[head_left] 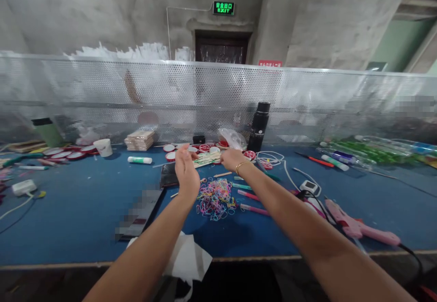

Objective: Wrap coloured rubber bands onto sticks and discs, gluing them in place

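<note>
Both my arms reach out over a blue table (85,211). My left hand (186,168) is raised, fingers stretched up and apart, beside the near end of a bundle of flat wooden sticks (207,158). My right hand (232,158), with a gold bracelet at the wrist, is closed round the bundle's far end. A heap of small coloured rubber bands (215,197) lies just below both hands. Red-and-white round badges (205,148) lie behind the sticks.
A black bottle (258,127) stands behind my right hand. A pink glue gun (358,227) with cables lies at right, with pens (252,209) near the bands. A perforated metal screen (307,102) closes the table's back. At left: white cup (103,147), stacked wood pieces (139,140), green flask (48,131).
</note>
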{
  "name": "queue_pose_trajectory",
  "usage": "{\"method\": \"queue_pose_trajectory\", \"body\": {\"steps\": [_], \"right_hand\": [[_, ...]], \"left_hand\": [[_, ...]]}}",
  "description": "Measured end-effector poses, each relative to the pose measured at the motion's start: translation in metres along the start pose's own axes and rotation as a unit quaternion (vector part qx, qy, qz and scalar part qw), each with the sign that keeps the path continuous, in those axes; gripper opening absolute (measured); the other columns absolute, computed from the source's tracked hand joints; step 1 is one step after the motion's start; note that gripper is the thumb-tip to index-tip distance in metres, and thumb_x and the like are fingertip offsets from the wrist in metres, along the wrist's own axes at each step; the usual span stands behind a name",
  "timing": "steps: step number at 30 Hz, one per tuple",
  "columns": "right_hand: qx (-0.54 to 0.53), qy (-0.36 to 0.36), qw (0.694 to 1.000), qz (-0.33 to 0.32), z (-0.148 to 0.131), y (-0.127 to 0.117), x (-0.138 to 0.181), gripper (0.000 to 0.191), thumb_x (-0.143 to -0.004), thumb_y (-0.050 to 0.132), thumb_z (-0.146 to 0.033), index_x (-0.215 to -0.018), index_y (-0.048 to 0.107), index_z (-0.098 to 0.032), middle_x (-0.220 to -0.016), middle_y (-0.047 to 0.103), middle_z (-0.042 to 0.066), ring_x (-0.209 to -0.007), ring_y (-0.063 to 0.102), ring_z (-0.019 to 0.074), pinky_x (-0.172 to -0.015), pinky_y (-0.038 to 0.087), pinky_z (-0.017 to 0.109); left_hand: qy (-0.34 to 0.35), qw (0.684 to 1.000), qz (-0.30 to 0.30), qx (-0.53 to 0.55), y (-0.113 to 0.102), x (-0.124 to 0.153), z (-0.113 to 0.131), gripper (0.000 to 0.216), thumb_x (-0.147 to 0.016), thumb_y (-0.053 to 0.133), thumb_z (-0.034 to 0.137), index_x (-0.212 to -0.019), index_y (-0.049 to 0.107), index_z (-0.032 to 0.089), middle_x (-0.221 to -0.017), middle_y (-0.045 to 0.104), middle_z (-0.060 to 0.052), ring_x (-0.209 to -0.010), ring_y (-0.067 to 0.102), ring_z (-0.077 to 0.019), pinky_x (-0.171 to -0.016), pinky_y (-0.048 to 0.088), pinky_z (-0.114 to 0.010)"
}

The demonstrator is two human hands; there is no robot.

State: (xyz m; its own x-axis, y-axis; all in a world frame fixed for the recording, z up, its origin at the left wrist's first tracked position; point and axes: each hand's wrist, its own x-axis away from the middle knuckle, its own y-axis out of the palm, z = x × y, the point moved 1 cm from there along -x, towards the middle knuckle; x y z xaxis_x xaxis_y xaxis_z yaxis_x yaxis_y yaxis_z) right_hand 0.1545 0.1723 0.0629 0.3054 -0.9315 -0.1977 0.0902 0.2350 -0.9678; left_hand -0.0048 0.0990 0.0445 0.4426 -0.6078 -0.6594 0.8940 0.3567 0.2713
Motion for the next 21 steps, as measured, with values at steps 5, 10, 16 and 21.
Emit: {"method": "queue_pose_trajectory", "body": {"steps": [5,10,16,21], "right_hand": [[-0.002,-0.014,0.999,-0.029,-0.005,0.046,-0.036,0.030,-0.095,0.057,-0.034,-0.113,0.068,-0.012,-0.117,0.068,0.016,-0.109,0.063,0.0242,-0.096,0.048,0.040],[-0.036,-0.035,0.999,-0.009,-0.010,0.064,-0.043,0.027,-0.091,0.054,-0.020,-0.106,0.073,-0.009,-0.117,0.067,0.024,-0.118,0.059,0.0310,-0.099,0.043,0.038],[-0.138,-0.063,0.986,-0.067,0.010,0.049,-0.043,0.020,-0.082,0.062,-0.026,-0.086,0.076,-0.012,-0.091,0.074,0.012,-0.088,0.066,0.0201,-0.079,0.046,0.025],[-0.229,-0.061,0.970,-0.054,0.033,0.023,-0.015,0.027,-0.088,0.052,-0.031,-0.089,0.073,-0.013,-0.080,0.071,0.003,-0.072,0.062,0.0146,-0.065,0.045,0.022]], "left_hand": [[-0.022,0.997,-0.051,-0.044,0.001,0.009,0.004,0.048,-0.096,0.033,0.059,-0.113,0.054,0.020,-0.079,0.059,-0.002,-0.076,0.057,-0.0166,-0.077,0.046,-0.033],[-0.029,0.994,-0.085,-0.068,0.000,0.015,0.008,0.034,-0.099,0.034,0.048,-0.111,0.053,0.022,-0.084,0.060,-0.005,-0.082,0.059,-0.0200,-0.082,0.049,-0.037],[-0.060,0.985,-0.128,-0.104,0.000,0.016,0.002,0.022,-0.100,0.035,0.036,-0.106,0.052,0.024,-0.087,0.063,-0.007,-0.087,0.060,-0.0209,-0.086,0.048,-0.039],[-0.120,0.981,-0.113,-0.101,0.003,0.010,-0.015,0.023,-0.099,0.036,0.034,-0.103,0.054,0.019,-0.084,0.064,-0.005,-0.084,0.060,-0.0183,-0.087,0.048,-0.037]]}}
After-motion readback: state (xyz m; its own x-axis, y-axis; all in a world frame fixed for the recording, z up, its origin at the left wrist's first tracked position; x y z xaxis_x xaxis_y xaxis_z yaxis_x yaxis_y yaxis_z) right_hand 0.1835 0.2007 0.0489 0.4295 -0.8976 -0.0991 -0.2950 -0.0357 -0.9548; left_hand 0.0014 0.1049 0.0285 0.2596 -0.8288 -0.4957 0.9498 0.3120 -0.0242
